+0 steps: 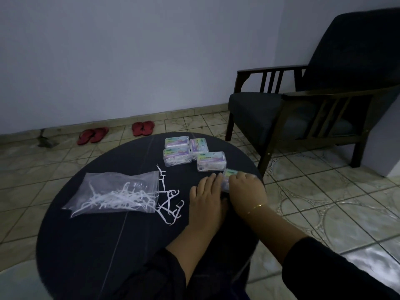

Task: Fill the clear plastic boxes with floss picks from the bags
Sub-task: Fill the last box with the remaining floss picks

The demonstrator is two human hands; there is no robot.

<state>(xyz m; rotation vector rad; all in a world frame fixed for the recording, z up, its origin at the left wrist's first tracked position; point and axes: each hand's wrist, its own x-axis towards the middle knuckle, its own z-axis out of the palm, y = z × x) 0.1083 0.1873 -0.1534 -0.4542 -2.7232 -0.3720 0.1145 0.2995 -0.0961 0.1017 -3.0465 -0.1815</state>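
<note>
Both hands on a box (226, 179) at the table's (91, 245) right edge: right hand (246, 189) grasping it, left hand (205, 195) flat beside. Labels unreadable. Bag (112, 193) near left edge.

Single head cam, looks forward and down from near edge of round table (91, 245), wall far behind.

This is a room in a home, dimly lit. A dark cushioned armchair (303, 109) with wooden slatted arms stands against a plain pale wall (129, 57), and the floor (313, 195) is laid with patterned ceramic tiles. Two pairs of red flip-flops (142, 128) lie by the skirting. A small round dark table (108, 245) in the foreground serves as the work surface.
</note>
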